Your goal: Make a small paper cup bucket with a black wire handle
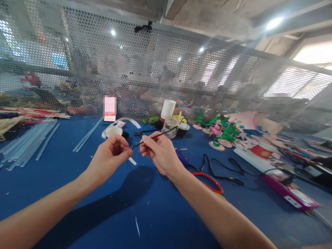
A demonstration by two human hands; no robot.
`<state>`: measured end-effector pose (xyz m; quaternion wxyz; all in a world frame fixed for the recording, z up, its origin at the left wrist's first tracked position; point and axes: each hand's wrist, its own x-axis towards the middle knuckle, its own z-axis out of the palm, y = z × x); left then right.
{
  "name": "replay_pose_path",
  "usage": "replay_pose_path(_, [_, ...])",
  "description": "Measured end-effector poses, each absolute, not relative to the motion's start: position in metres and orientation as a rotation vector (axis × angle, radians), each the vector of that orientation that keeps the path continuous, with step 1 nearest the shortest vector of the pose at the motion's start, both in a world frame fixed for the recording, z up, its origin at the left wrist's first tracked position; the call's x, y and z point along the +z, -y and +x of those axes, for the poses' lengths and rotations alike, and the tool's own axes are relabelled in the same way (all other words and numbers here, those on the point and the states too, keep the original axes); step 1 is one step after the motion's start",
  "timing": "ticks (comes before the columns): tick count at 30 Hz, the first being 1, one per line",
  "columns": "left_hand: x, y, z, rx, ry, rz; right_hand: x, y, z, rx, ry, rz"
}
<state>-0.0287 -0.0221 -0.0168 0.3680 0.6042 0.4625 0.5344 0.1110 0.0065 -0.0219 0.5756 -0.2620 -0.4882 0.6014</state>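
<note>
The widest room to move lies on the near side of the blue tabletop, where a shadow and a thin white sliver lie below the hands. Above it, the right hand pinches a thin black rod between closed fingers; the left hand curls at the rod's lower end, its fingers almost together, though whether they grip it I cannot tell. Space tightens behind the right hand, near a clear plastic cup, and rightward, at red loop-shaped handles and a looping black cord. Translucent flat strips bound the left. A perforated grey metal screen closes the far edge, under a concrete ceiling with bright lamps.
</note>
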Motion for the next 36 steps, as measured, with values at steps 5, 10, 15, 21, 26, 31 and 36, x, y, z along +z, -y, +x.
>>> replay_pose_path(5, [-0.013,0.020,-0.033,1.310,-1.168,1.626,-0.022,-0.007,0.112,1.481,1.215,-0.622])
replay_pose_path(10, [-0.007,0.023,-0.037,1.314,-1.301,1.908,-0.022,-0.007,0.114,1.225,1.436,-0.760])
replay_pose_path(15, [-0.009,0.030,-0.035,1.290,-1.448,2.214,-0.023,-0.005,0.113,1.020,1.469,-0.828])
replay_pose_path(21, [-0.016,0.033,-0.031,1.336,-1.450,2.194,-0.022,-0.002,0.111,0.958,1.416,-0.808])
replay_pose_path(26, [-0.015,0.031,-0.029,1.386,-1.388,1.864,-0.023,-0.005,0.110,1.153,1.241,-0.692])
replay_pose_path(31, [-0.014,0.026,-0.027,1.393,-1.257,1.636,-0.022,-0.006,0.109,1.409,1.096,-0.612])
replay_pose_path(36, [-0.015,0.023,-0.028,1.385,-1.212,1.591,-0.020,-0.005,0.110,1.570,1.059,-0.587])
